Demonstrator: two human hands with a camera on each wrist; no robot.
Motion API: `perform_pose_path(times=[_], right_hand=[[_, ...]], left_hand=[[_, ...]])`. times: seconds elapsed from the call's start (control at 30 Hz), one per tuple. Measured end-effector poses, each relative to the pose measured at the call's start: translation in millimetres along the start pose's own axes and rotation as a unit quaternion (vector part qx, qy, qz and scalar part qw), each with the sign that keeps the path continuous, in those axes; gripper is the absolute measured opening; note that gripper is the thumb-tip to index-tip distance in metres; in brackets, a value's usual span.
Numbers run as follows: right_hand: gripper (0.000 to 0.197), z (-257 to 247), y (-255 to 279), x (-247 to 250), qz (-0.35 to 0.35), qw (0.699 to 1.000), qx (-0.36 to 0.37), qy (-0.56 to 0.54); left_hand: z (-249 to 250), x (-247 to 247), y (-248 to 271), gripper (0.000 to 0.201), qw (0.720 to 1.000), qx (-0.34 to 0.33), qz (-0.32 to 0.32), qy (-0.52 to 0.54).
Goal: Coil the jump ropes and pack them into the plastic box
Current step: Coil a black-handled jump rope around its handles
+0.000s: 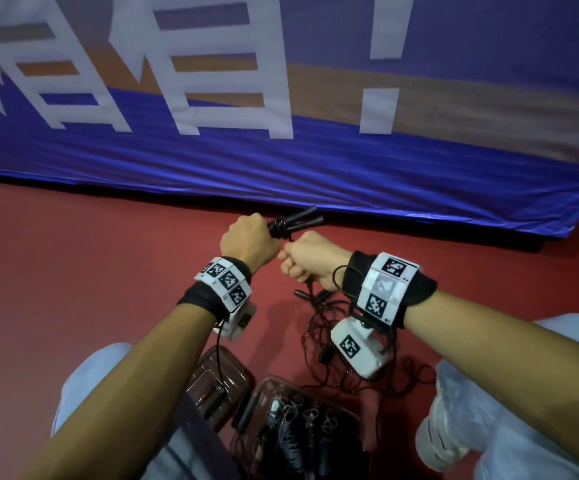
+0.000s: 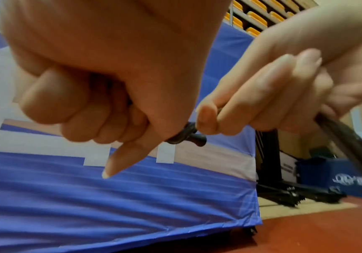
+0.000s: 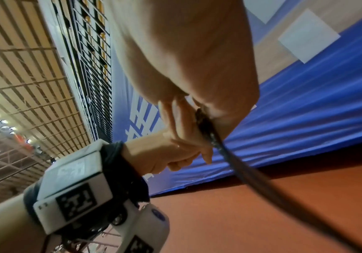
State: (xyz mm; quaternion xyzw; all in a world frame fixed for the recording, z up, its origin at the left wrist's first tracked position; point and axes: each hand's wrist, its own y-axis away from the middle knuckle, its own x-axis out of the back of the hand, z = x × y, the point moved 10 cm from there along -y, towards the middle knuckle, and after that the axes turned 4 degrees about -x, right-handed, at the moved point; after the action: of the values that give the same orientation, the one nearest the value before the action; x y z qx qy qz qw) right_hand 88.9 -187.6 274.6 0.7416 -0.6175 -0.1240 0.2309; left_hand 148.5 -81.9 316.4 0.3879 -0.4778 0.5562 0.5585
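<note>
My left hand (image 1: 250, 237) grips a black jump rope bundle (image 1: 289, 221) above the red floor; its two handles (image 1: 307, 216) stick out to the right and cord is wound around them. In the left wrist view the wound cord and a handle end (image 2: 186, 135) show beside my fist (image 2: 102, 106). My right hand (image 1: 310, 259) is fisted around the loose rope cord (image 3: 214, 137), right next to the left hand, and the cord trails down from it. The clear plastic box (image 1: 353, 419) sits at the bottom, between my knees, with several coiled ropes inside.
A tangle of loose black ropes (image 1: 326, 327) lies on the red floor (image 1: 73, 271) under my right wrist. The box's clear lid (image 1: 222, 379) lies left of the box. A blue banner (image 1: 281, 168) hangs just beyond my hands. My knees (image 1: 509, 410) flank the box.
</note>
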Motion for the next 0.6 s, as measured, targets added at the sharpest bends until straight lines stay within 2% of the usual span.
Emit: perform_pose_path(times=[0.07, 0.13, 0.2, 0.27, 0.33, 0.37, 0.5, 0.6], right_hand=[[0.015, -4, 0, 10, 0.040, 0.995, 0.015, 0.086], [0.021, -14, -2, 30, 0.099, 0.976, 0.042, 0.188], [0.026, -28, 0, 45, 0.139, 0.937, 0.089, 0.306], [0.029, -39, 8, 49, 0.141, 0.893, 0.141, 0.403], [0.034, -46, 15, 53, 0.138, 0.854, 0.180, 0.468], [0.038, -49, 18, 56, 0.138, 0.844, 0.192, 0.480], [0.055, -52, 20, 63, 0.118, 0.834, 0.215, 0.494], [0.050, -44, 15, 57, 0.052, 0.853, 0.212, 0.474]], left_hand=[[5, -7, -1, 0.026, 0.999, -0.009, -0.018, -0.027], [13, -10, -2, 0.019, 0.998, -0.031, -0.025, -0.044], [20, -15, -1, 0.014, 0.995, -0.060, -0.049, -0.068], [27, -21, 1, 0.017, 0.987, -0.096, -0.078, -0.104], [36, -29, 4, 0.020, 0.974, -0.147, -0.103, -0.140], [40, -33, 6, 0.019, 0.966, -0.176, -0.111, -0.154], [54, -35, 12, 0.010, 0.932, -0.278, -0.111, -0.202], [65, -24, 18, 0.015, 0.895, -0.353, -0.072, -0.263]])
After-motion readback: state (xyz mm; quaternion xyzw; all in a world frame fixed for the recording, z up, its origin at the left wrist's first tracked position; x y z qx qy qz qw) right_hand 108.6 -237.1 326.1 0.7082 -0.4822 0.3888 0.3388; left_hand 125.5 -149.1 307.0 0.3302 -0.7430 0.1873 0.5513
